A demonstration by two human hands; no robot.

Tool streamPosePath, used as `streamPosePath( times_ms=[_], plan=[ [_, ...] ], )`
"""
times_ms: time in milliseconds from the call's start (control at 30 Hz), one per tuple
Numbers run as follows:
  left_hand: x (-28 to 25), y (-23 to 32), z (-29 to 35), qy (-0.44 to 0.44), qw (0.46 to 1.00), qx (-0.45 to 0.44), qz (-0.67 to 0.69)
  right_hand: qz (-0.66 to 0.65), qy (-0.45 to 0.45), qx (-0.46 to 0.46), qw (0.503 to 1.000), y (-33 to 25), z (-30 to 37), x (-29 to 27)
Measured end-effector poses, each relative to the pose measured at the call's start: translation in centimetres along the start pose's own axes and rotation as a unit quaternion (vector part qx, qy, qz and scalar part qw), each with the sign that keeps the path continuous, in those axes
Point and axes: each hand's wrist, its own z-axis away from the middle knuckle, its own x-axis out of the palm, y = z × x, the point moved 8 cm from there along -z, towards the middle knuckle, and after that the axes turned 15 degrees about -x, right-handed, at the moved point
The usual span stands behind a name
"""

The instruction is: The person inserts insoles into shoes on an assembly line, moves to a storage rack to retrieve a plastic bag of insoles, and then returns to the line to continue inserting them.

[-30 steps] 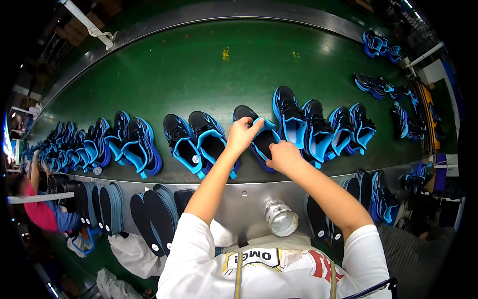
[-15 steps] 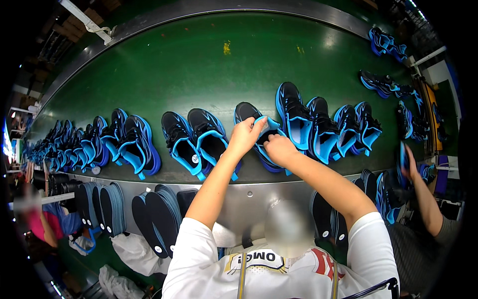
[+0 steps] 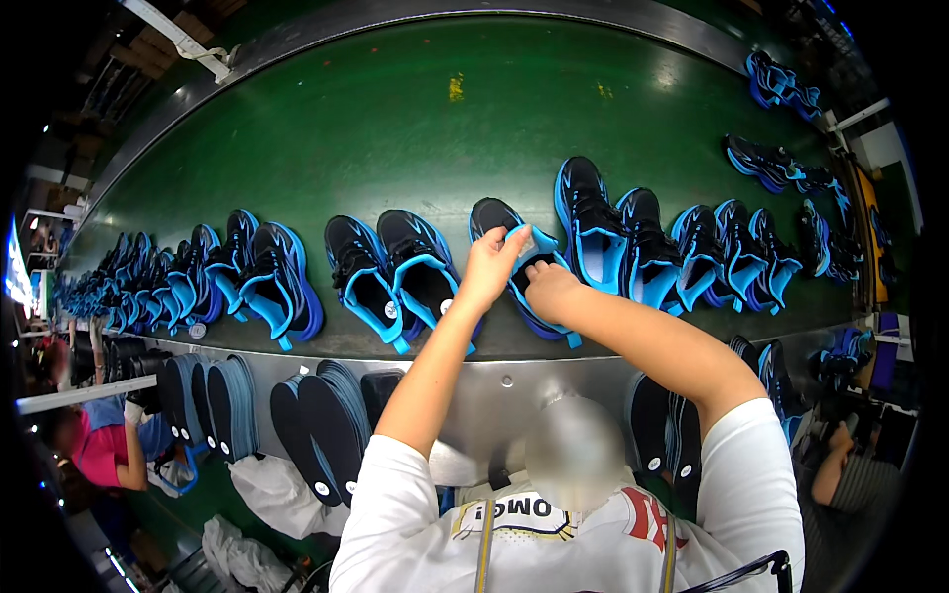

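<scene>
A black and blue sneaker [image 3: 494, 213] lies on the green work surface in front of me, its toe pointing away. My left hand [image 3: 489, 265] pinches the light blue tongue at its opening between thumb and fingers, with a small pale patch showing by the thumb. Curled fingers of my right hand [image 3: 552, 295] reach into the mouth of the same shoe; the fingertips are hidden inside, and what they hold, if anything, does not show. To the left rests a pair of matching sneakers [image 3: 407, 237]. Close on the right stands another sneaker [image 3: 583, 198] with a pale insole inside.
More sneakers line the green belt [image 3: 494, 109] on both sides. Stacks of dark insoles [image 3: 336, 425] hang along the metal edge [image 3: 504, 415] nearest me. A co-worker's arm [image 3: 833, 469] shows at the right; another person [image 3: 104, 450] is at the far left.
One more sneaker now stands at the right end of the right-hand row. The co-worker's hand at the right has drawn back from the belt. My hands stay at the same shoe.
</scene>
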Motion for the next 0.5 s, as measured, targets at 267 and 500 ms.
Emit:
streamPosePath(
  times_ms=[267, 500],
  plan=[
    [1.2, 0.3, 2.8, 0.158, 0.968, 0.132, -0.145, -0.156, 0.095, -0.037, 0.983, 2.5, -4.8, 2.1],
    [1.7, 1.2, 4.2, 0.22, 0.893, 0.286, -0.268, -0.192, 0.049, -0.038, 0.979, 2.6, -5.2, 0.6]
  ],
)
